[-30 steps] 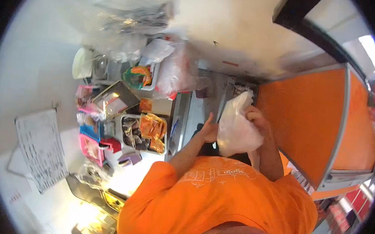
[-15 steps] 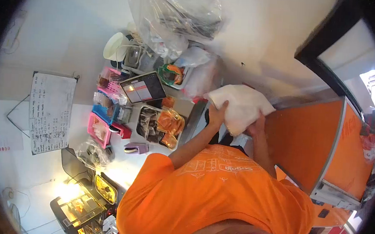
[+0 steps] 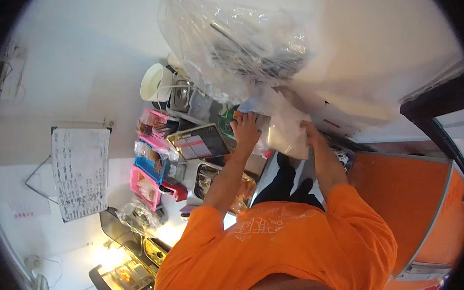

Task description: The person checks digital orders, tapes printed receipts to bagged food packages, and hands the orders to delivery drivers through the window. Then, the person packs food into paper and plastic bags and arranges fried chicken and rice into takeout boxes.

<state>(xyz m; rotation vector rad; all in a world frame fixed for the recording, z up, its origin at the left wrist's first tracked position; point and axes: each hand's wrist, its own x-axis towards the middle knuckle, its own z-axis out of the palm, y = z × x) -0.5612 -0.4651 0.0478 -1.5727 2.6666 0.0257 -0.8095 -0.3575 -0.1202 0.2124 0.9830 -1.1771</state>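
Note:
A white bag (image 3: 286, 131), apparently plastic with something pale inside, hangs in front of me at the counter's end by the wall. My right hand (image 3: 310, 133) grips its right edge, the fingers partly hidden behind it. To the left of the bag, my left hand (image 3: 245, 129) reaches over the clutter, fingers stretched out and apart, beside a green packet (image 3: 226, 122) and near the tablet. Whether its fingertips touch anything cannot be made out.
A tablet (image 3: 198, 144) stands left of my left forearm, near a metal tray (image 3: 206, 176) of packets. Pink (image 3: 145, 188) and blue baskets (image 3: 151, 167) line the counter. A large clear bag (image 3: 248, 45) hangs above. An orange cabinet (image 3: 393, 202) stands at my right.
My left hand has let go of the white bag and moved left over the counter items. The bag has shifted toward the wall, held by my right hand. The view has tilted.

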